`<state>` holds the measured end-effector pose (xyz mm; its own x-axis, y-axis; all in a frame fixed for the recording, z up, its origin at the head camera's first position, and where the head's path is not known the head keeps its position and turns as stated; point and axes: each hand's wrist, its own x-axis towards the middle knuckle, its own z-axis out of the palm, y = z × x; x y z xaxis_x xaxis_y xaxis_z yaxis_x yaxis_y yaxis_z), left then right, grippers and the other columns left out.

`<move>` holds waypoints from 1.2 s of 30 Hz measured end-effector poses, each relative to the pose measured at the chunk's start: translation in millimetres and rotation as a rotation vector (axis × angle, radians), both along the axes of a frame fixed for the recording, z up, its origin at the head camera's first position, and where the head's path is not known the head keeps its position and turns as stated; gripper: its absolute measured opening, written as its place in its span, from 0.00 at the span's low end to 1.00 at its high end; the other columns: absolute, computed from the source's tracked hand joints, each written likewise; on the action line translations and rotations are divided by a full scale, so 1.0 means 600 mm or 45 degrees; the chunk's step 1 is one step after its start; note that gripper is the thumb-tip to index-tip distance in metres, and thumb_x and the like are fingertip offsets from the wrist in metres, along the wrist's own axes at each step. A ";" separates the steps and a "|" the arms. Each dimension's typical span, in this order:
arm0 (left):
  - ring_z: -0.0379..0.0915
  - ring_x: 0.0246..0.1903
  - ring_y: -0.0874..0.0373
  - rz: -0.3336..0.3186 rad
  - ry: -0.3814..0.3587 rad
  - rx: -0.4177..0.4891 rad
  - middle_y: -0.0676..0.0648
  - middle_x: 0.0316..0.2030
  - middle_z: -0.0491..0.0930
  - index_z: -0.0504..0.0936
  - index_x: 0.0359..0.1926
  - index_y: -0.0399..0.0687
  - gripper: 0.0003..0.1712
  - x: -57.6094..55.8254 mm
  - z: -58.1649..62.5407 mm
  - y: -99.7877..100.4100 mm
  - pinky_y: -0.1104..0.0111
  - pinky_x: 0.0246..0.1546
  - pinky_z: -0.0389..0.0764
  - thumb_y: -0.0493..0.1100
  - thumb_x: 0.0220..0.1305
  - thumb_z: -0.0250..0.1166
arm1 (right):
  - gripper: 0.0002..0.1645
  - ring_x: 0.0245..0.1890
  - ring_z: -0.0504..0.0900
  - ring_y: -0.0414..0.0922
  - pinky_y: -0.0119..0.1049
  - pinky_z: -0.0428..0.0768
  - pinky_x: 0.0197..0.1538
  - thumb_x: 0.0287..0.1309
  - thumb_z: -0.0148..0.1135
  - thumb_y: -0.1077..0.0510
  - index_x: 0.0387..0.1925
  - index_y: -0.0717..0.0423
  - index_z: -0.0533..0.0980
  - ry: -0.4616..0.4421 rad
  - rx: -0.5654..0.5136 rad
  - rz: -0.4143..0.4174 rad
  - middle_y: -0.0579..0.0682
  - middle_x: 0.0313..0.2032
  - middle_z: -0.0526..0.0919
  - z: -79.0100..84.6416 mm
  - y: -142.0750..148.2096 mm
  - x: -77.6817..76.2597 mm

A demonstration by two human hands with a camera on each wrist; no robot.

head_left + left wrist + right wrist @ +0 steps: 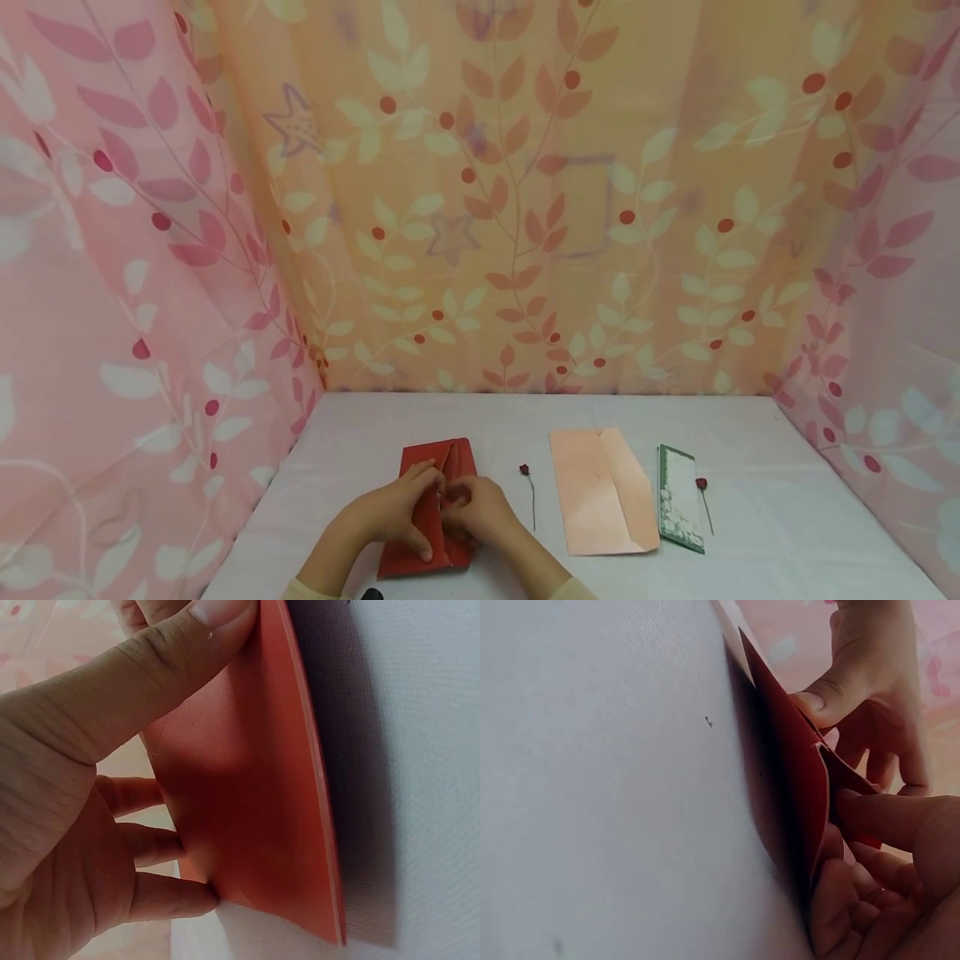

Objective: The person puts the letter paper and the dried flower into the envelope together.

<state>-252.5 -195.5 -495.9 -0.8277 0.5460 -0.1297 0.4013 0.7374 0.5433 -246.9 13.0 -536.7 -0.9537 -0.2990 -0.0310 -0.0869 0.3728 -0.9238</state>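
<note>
A red envelope (pixel 405 562) lies left of centre on the white table, its flap (pixel 466 460) towards the right. My left hand (pixel 393 510) grips its body, with the thumb on the near face in the left wrist view and the other fingers spread along the far edge. At the flap side, my right hand (pixel 486 513) pinches the envelope near its opening. The right wrist view shows the right thumb inside the fold and curled fingers (pixel 836 889) around the flap's edge. The inside of the envelope is mostly hidden by both hands.
Right of the hands lies a small dried red rose (pixel 525 471) on a thin stem. Beyond it are a peach envelope (pixel 588 492) with its flap out, a green-edged floral card (pixel 678 492) and another small rose (pixel 702 483). A dark rounded object (pixel 371 594) shows at the front edge.
</note>
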 end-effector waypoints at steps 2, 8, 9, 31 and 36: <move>0.59 0.72 0.34 0.004 -0.002 -0.002 0.37 0.77 0.57 0.71 0.54 0.68 0.44 0.001 -0.002 0.001 0.40 0.55 0.79 0.61 0.36 0.86 | 0.21 0.25 0.80 0.40 0.35 0.79 0.25 0.47 0.76 0.61 0.46 0.56 0.84 0.061 0.041 -0.013 0.44 0.26 0.83 0.001 0.004 0.004; 0.54 0.75 0.33 -0.001 0.044 -0.027 0.37 0.77 0.58 0.71 0.55 0.66 0.46 -0.004 -0.007 0.000 0.40 0.57 0.77 0.62 0.34 0.86 | 0.20 0.27 0.80 0.40 0.34 0.79 0.28 0.49 0.77 0.62 0.46 0.58 0.84 0.087 0.042 0.003 0.43 0.27 0.83 0.009 0.018 0.019; 0.54 0.75 0.34 -0.003 0.049 -0.031 0.38 0.77 0.57 0.71 0.55 0.66 0.46 -0.004 -0.007 -0.001 0.41 0.57 0.78 0.63 0.34 0.86 | 0.19 0.27 0.80 0.41 0.34 0.79 0.28 0.50 0.76 0.62 0.46 0.58 0.84 0.081 0.038 0.008 0.43 0.27 0.83 0.011 0.021 0.022; 0.54 0.75 0.33 0.006 0.030 -0.027 0.37 0.77 0.57 0.72 0.55 0.65 0.46 0.002 -0.002 0.005 0.42 0.56 0.79 0.62 0.34 0.86 | 0.18 0.26 0.75 0.36 0.30 0.75 0.29 0.51 0.77 0.60 0.45 0.54 0.84 0.180 0.115 0.137 0.38 0.27 0.81 0.038 0.062 0.060; 0.53 0.75 0.32 0.002 0.030 -0.022 0.37 0.77 0.57 0.71 0.55 0.65 0.46 0.000 -0.004 0.003 0.42 0.54 0.80 0.62 0.34 0.86 | 0.16 0.26 0.76 0.35 0.30 0.76 0.29 0.51 0.77 0.58 0.44 0.52 0.85 0.224 0.152 0.198 0.36 0.27 0.81 0.047 0.073 0.058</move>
<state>-252.8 -193.9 -498.6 -0.8313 0.5428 -0.1194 0.4129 0.7470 0.5211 -212.4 56.7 -508.4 -0.8904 -0.4467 0.0877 -0.3075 0.4481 -0.8395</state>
